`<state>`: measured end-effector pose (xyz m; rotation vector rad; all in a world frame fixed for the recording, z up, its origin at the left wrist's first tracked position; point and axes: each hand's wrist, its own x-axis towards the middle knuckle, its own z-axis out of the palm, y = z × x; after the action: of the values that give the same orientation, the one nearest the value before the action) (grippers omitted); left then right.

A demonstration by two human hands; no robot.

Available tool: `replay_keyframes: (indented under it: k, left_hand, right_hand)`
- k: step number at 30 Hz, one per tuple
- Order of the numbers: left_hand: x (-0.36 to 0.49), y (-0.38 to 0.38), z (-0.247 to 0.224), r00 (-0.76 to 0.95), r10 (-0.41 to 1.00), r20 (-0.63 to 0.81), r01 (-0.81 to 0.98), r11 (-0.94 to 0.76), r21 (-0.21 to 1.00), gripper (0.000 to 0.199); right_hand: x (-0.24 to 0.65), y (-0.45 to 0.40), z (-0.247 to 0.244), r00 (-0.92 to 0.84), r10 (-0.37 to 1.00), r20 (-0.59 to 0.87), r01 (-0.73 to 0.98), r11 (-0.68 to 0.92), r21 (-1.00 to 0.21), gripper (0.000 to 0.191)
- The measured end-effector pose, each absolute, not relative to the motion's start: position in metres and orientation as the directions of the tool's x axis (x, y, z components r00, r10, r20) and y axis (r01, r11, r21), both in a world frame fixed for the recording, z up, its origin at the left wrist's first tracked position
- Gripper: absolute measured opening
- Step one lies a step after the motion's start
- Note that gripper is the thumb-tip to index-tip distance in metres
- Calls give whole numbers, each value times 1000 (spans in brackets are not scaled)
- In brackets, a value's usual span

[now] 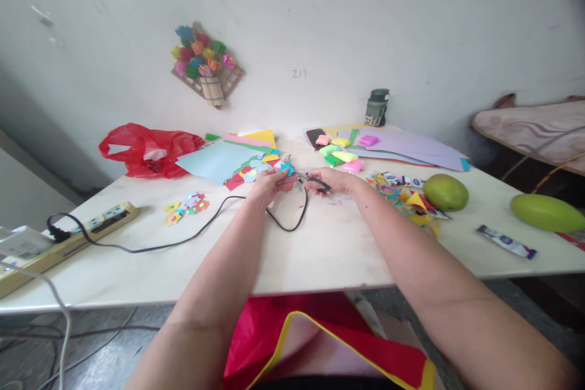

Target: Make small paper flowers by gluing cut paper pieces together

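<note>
Paper (287, 167) should be light, tearable, best edge-held: left grip (268, 184) seemingly pinches eight o'clock; right grip (337, 180) holds scissors (320, 183).

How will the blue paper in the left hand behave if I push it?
The blue paper is probably light, being a small, thin-looking piece. It would likely bend where pushed, as only the left hand seems to support it. Snagging on the scissors looks possible, with the blades so close.
</note>
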<state>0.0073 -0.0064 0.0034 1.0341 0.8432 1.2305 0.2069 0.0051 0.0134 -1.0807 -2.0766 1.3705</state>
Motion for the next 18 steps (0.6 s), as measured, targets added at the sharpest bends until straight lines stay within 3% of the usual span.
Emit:
replay_keyframes:
  k: [18]
  left_hand:
    - [10, -6, 4, 138, 990, 26, -330, 21, 944, 14]
  right_hand:
    - [201, -4, 22, -566, 818, -102, 319, 103, -942, 17]
